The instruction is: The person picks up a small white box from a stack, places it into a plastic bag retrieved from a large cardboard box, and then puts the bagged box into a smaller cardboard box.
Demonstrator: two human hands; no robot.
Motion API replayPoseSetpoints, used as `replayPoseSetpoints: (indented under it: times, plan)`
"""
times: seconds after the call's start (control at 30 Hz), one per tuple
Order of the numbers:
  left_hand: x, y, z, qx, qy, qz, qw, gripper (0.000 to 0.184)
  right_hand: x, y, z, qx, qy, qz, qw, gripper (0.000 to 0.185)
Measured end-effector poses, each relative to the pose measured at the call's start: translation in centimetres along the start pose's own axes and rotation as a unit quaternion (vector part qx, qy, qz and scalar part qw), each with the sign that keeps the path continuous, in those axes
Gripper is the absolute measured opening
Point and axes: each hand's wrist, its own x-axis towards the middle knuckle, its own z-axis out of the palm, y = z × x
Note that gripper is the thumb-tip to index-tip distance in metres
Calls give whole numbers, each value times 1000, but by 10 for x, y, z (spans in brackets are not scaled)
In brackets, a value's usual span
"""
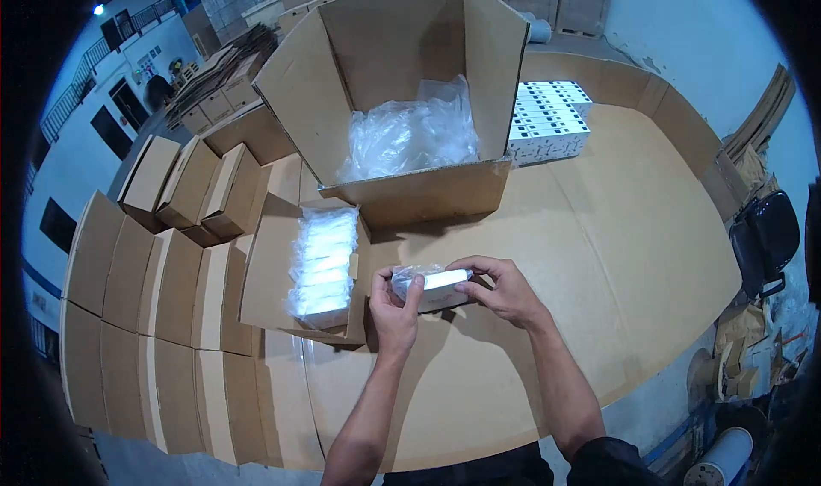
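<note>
Between my hands, above the cardboard-covered table, is a small white box with its left end inside a clear plastic bag. My left hand is closed around the bagged end, thumb pressed on the near side. The fingers and thumb of my right hand pinch the bare right end. To the left, an open carton holds a row of white boxes in clear plastic. Behind my hands stands a large open carton with a heap of clear plastic bags inside.
Stacked brown cartons line the left side. A block of printed white boxes stands at the back right on the table. A cardboard rim edges the table's far side, and a black chair is at the right.
</note>
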Motion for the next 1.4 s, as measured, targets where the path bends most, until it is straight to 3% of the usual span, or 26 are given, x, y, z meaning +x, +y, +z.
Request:
replayPoseSetpoints:
  times: [0.13, 0.2, 0.23, 0.3, 0.33, 0.4, 0.5, 0.7, 0.83, 0.93, 1.13, 1.2, 1.3, 1.4]
  plan:
    - [-5, -2, 6, -37, 42, 5, 998, 44, 1, 2, 3, 7, 12, 0, 1000, 26]
    - [-5, -5, 6, 87, 93, 108, 986, 50, 5, 16, 5, 15, 65, -38, 997, 26]
    - [-8, 0, 5, 87, 93, 108, 986, 50, 6, 20, 4, 15, 65, -38, 997, 26]
    - [-13, 12, 2, 255, 89, 167, 948, 48, 8, 24, 2, 19, 101, -16, 995, 27]
    - [-14, 10, 2, 255, 88, 167, 948, 48, 8, 26, 2, 19, 101, -15, 995, 27]
    - [-14, 8, 4, 296, 45, 293, 908, 40, 8, 27, 3, 2, 97, -49, 994, 27]
    - [-17, 11, 8, 340, -22, 348, 873, 34, 7, 21, 2, 0, 76, -42, 996, 26]
    - [-20, 15, 14, 399, -37, 342, 850, 33, 1, 5, -3, -41, 42, -77, 995, 26]
    - [-17, 11, 10, 404, -27, 341, 849, 30, -1, 2, -10, -58, 25, -52, 997, 26]
    - [-15, 10, 6, 387, -23, 326, 863, 30, -3, -2, -13, -43, 13, -7, 999, 27]
    - [-15, 18, 5, 349, -20, 289, 891, 34, -4, -2, -18, -49, 7, -20, 999, 27]
    - [-14, 19, 5, 333, -18, 273, 902, 34, -3, -2, -20, -63, 10, -92, 994, 30]
    - [-12, 19, 3, 288, -38, 245, 925, 34, -4, -8, -23, -96, 1, -110, 989, 34]
    - [-11, 18, 2, 258, -43, 204, 943, 33, -5, -7, -21, -103, 5, -87, 991, 36]
